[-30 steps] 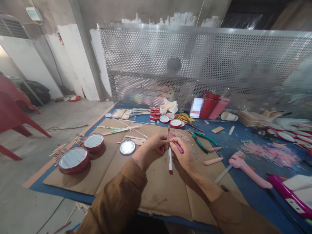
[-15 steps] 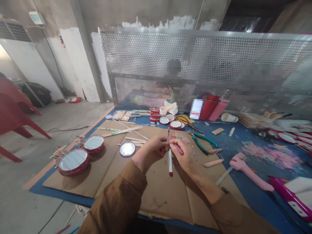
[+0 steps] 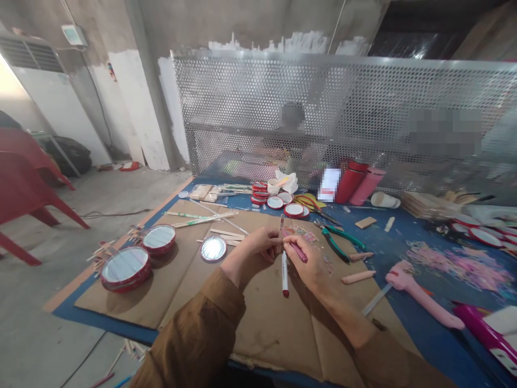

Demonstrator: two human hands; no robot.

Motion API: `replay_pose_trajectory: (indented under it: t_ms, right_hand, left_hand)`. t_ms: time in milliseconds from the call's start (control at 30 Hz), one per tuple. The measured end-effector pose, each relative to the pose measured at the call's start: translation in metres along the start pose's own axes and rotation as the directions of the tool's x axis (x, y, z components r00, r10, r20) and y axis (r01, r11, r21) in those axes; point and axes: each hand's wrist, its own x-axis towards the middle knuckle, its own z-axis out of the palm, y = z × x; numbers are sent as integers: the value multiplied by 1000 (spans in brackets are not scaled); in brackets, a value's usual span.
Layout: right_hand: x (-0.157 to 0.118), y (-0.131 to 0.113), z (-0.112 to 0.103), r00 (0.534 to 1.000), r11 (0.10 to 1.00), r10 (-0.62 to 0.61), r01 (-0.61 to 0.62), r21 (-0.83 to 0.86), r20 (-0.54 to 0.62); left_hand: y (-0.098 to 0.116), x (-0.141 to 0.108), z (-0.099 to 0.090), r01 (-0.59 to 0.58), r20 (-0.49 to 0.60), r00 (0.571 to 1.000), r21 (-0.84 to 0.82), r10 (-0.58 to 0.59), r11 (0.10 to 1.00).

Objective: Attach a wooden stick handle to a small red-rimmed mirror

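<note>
My left hand pinches a white marker, my right hand clenches a pink stick; a slack grip could drop either.

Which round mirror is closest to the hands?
The small lone round mirror with a thin grey rim, lying on the brown cardboard by the left hand; the red-rimmed mirror stacks lie farther left.

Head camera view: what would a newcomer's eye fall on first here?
At centre, the left hand grips a white marker, the right hand a pink stick. Red-rimmed mirrors stack on cardboard to the left; a perforated metal screen rises behind.
</note>
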Motion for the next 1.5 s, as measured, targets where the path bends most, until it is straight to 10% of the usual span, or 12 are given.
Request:
replay_pose_trajectory:
  t_ms: [1500]
  right_hand:
    - [1, -2, -2, 1000, 1000, 11, -11, 1, -14]
  left_hand:
    - [-5, 4, -2, -6, -7, 1000, 23, 6, 1000]
